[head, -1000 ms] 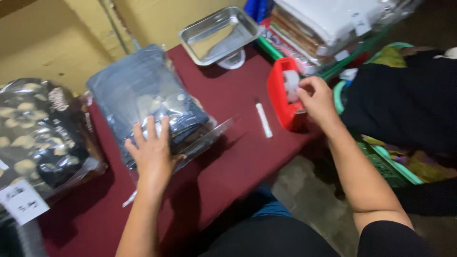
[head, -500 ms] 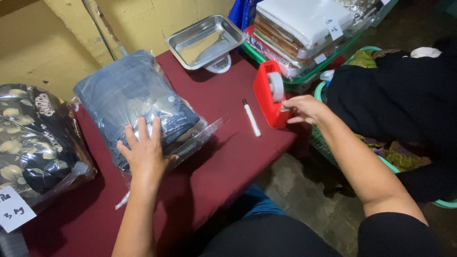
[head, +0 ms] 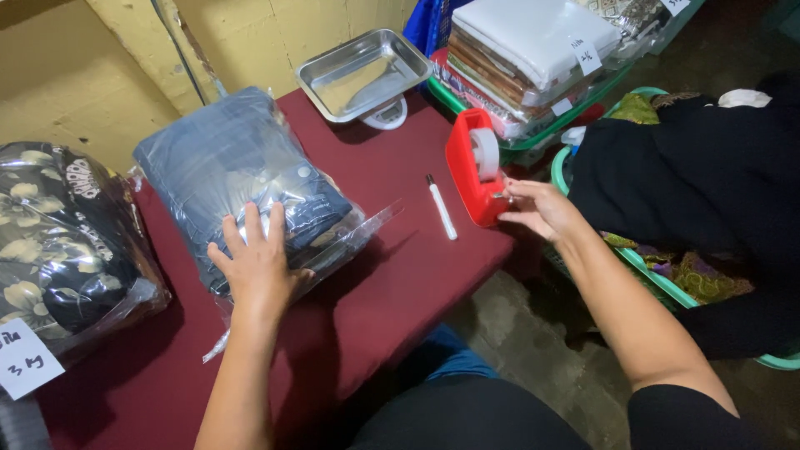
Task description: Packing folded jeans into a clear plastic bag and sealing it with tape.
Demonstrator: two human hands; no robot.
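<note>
**Pinning the bagged denim, reaching to the tape dispenser**

I am pressing my left hand (head: 258, 265) flat, fingers spread, on the near end of the folded denim in its clear plastic bag (head: 237, 179); that grip is open, holding nothing, only bearing down. The bundle is lying on the maroon desk (head: 400, 292) with its long axis running from near my palm away toward the yellow wall (head: 242, 42), slightly leaning left. The bag's open mouth is trailing loose toward the right, near edge.

My right hand (head: 537, 208) is touching the near end of the red tape dispenser (head: 471, 177), fingertips pinching at its cutter; whether they are gripping tape I cannot tell. The dispenser is sitting at the desk's right edge, its length pointing away from me. A white marker (head: 442, 208) is lying just left of it, roughly parallel.

A steel-trayed scale (head: 362, 73) is standing at the far edge. A floral bagged bundle (head: 58, 233) is resting far left. Green baskets with stacked cloth (head: 533, 58) and dark fabric (head: 692, 183) are sitting to the right, above a concrete floor (head: 533, 342).
</note>
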